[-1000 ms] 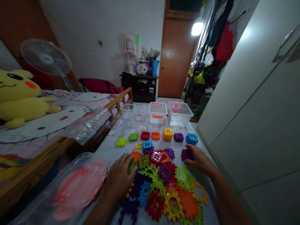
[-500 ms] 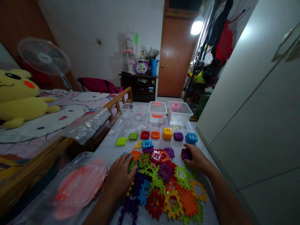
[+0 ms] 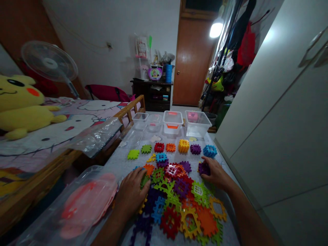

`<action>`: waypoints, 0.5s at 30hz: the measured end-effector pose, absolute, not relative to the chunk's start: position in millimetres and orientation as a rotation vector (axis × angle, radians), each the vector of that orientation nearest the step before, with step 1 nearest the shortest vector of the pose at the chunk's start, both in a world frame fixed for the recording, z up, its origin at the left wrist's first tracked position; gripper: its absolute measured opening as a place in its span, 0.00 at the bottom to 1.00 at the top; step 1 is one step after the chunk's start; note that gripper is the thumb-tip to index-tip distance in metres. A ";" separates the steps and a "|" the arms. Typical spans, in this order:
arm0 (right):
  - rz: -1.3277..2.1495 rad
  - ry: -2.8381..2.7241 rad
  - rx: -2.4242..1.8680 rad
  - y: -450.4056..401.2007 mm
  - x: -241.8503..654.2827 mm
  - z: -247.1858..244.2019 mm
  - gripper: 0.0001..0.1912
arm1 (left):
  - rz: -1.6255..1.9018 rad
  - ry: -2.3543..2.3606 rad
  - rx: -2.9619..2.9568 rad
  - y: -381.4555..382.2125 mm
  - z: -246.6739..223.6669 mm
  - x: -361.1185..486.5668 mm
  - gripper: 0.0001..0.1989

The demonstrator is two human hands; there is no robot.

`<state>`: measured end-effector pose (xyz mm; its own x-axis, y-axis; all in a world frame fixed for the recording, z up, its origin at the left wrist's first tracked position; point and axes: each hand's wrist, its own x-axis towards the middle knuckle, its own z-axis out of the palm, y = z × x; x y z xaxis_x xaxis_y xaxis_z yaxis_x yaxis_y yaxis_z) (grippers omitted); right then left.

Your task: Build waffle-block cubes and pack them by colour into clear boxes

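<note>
My right hand (image 3: 214, 175) is curled down over a purple block (image 3: 204, 168) at the right edge of the pile (image 3: 176, 201), fingers clamped on it. The block is squarish, no clear long axis, and the right hand is much nearer to it than the left. My left hand (image 3: 131, 194) lies open, fingers spread, on the pile's left side, touching a green block (image 3: 145, 181). A row of blocks (image 3: 170, 147) sits beyond, then clear bins (image 3: 196, 123).
</note>
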<state>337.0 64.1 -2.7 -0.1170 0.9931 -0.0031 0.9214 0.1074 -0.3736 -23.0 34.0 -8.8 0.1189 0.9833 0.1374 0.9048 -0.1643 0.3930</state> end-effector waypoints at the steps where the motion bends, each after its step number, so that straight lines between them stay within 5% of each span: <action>1: 0.422 -2.136 -1.892 64.1 337.0 -2.6 0.38 | 0.544 1.879 2.182 34.1 -9.0 -23.0 0.19; 15: 0.411 -2.129 -1.896 64.3 342.8 -2.7 0.38 | 0.505 1.896 2.190 34.0 -9.4 -23.2 0.19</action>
<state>342.8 64.3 -2.7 -0.1142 0.9934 0.0061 0.9197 0.1080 -0.3774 -23.2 34.0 -9.4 0.1183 0.9851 0.1246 0.9166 -0.1566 0.3679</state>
